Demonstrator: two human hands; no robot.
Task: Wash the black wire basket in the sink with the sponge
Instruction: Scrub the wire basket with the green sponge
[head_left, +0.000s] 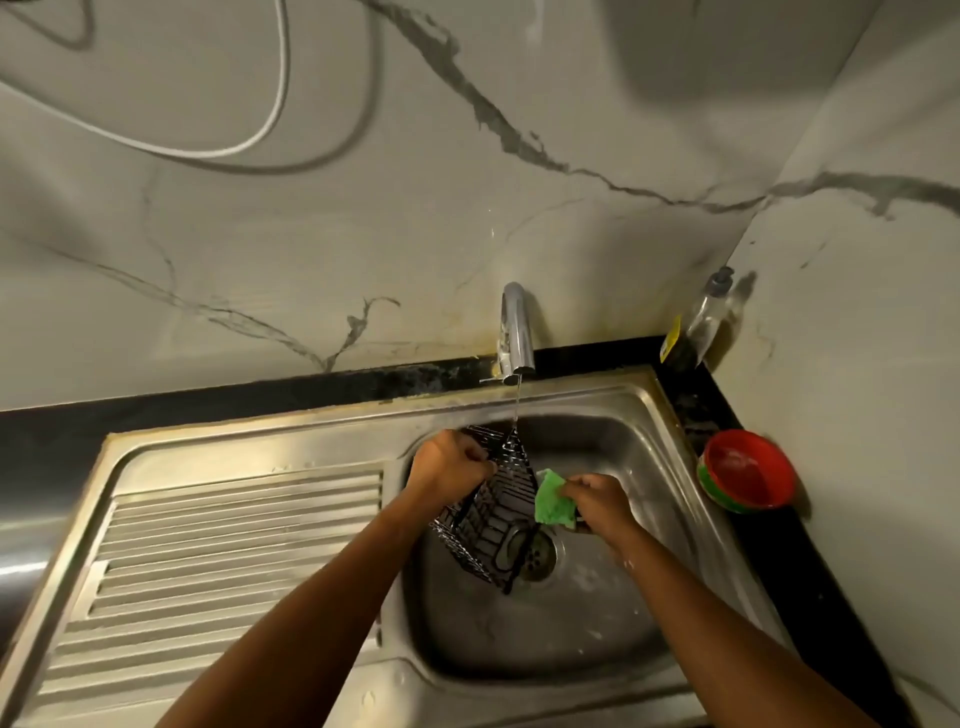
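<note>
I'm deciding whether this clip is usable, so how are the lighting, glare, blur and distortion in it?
Head view: dim, warm light; the wide-angle lens bends the stainless steel sink rim; soft glare on the curved chrome tap; the black wire basket, gripped by the left hand, is slightly soft, as is the green sponge the right hand holds.

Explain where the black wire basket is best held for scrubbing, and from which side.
Likely the upper rim, from the left. The black wire basket stands tilted over the drain, its open wires easy to hook into; the left hand holds it there, leaving the right side free for the sponge.
</note>
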